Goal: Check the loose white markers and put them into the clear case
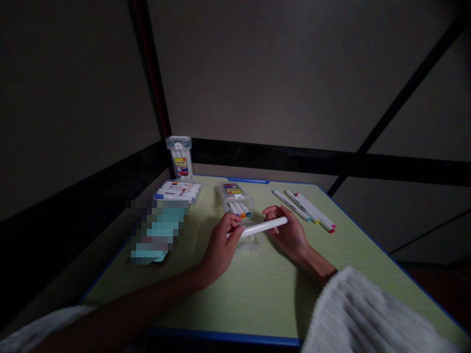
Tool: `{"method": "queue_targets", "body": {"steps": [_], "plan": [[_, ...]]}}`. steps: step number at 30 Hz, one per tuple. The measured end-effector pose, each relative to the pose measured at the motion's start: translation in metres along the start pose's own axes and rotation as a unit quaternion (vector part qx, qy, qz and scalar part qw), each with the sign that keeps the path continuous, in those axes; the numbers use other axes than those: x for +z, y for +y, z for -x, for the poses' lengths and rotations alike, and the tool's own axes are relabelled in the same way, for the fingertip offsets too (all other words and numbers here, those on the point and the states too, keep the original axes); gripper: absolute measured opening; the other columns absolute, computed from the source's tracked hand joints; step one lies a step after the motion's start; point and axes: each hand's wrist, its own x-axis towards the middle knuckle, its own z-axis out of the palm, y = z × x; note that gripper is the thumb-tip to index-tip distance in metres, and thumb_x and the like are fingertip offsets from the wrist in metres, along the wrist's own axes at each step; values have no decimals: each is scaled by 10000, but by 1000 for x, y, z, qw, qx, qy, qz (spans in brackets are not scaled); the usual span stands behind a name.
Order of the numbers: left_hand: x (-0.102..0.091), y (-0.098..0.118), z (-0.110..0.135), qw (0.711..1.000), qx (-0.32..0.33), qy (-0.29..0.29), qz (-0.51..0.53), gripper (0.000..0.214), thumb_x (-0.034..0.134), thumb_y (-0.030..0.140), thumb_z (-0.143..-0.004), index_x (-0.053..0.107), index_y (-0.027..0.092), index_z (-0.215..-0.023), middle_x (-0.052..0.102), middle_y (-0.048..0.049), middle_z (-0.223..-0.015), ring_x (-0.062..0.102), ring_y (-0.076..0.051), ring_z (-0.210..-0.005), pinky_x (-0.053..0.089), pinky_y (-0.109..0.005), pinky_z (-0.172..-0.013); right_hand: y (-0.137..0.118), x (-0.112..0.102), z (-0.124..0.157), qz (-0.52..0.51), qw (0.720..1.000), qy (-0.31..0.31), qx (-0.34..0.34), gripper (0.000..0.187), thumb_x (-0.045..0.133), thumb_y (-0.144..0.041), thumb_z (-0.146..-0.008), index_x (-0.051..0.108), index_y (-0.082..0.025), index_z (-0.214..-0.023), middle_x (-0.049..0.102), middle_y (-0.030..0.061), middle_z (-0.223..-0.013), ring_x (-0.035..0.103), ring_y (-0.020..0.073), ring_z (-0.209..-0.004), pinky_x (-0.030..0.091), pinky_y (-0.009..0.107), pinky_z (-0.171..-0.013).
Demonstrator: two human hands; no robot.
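A white marker (263, 227) is pinched at its left end between the thumb and fingers of my left hand (222, 240). Its other end reaches across in front of my right hand (287, 233), whose fingers are loosely curled and apart; whether they touch the marker is hard to see. Just beyond my hands lies a clear plastic marker case (241, 198) with a yellow label. Its open end faces me, showing markers (237, 210) with orange and teal ends. The transparent lid (250, 242) hangs open on the table below the marker, partly covered by it.
Several loose white markers (307, 208) with coloured ends lie at the right. At the back left, a closed marker case (181, 159) stands upright behind a flat marker box (178, 191). A pixelated teal object (160, 230) lies at the left of the blue-edged table (257, 304).
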Motion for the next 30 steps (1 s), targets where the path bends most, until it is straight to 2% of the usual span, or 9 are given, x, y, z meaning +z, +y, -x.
{"method": "queue_targets", "body": {"steps": [8,18,30], "plan": [[1,-1,0,1000,7,8,2,68,521,173,-738,493,180,-799,495,22,-701,508,-103,-690,399,-194,-606,-1,1,0,11,1000,4,-8,311,440,-324,-779,644,-121,-662,378,-32,-446,276,66,-372,264,207,-387],[1,0,0,999,17,23,-13,132,561,128,-696,525,179,-812,526,19,-710,525,-121,-716,417,-239,-695,0,0,0,6,1000,4,-13,305,436,-324,-788,637,-134,-660,370,-35,-446,270,67,-376,269,203,-384],[0,3,0,999,18,32,-29,177,572,88,-674,535,178,-822,546,8,-751,521,-123,-733,417,-246,-707,-1,-1,0,13,1000,-1,-11,299,453,-339,-785,635,-134,-665,365,-38,-429,279,68,-374,285,204,-391]]}}
